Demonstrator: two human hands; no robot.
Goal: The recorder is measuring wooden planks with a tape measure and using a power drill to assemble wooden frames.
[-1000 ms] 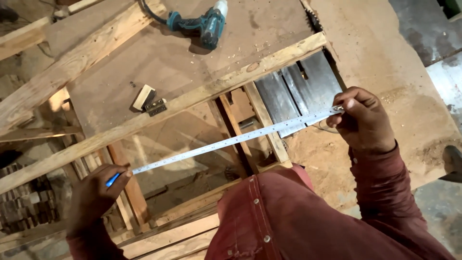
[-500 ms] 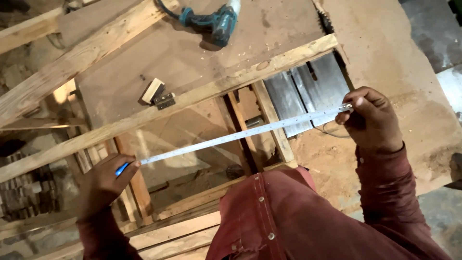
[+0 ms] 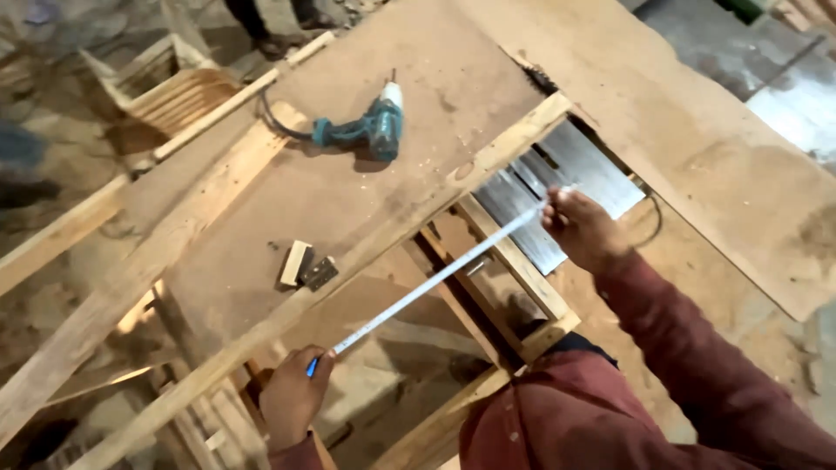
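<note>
A: What are the hands doing?

B: Both hold a white steel measuring tape (image 3: 435, 278) stretched taut between them. The left hand (image 3: 292, 396) is closed around its near end, low in the picture, with a small blue piece (image 3: 311, 367) poking out from under the thumb. The right hand (image 3: 582, 228) is pinched shut on the far end, up beside the grey ribbed metal plate (image 3: 557, 187)

A: And where does the tape run?

B: Diagonally over the open middle of a pale wooden frame (image 3: 383, 248), just below its long rail and roughly parallel to it. I cannot tell whether it touches the wood

A: Anything else on the bench?

B: A teal corded electric drill (image 3: 370, 130) lies on the brown board tabletop (image 3: 418, 78), well apart from both hands. A small pale wood block (image 3: 294, 263) and a dark metal hinge (image 3: 319, 273) sit side by side near the rail. The person's dark red sleeve (image 3: 697, 348) fills the lower right
</note>
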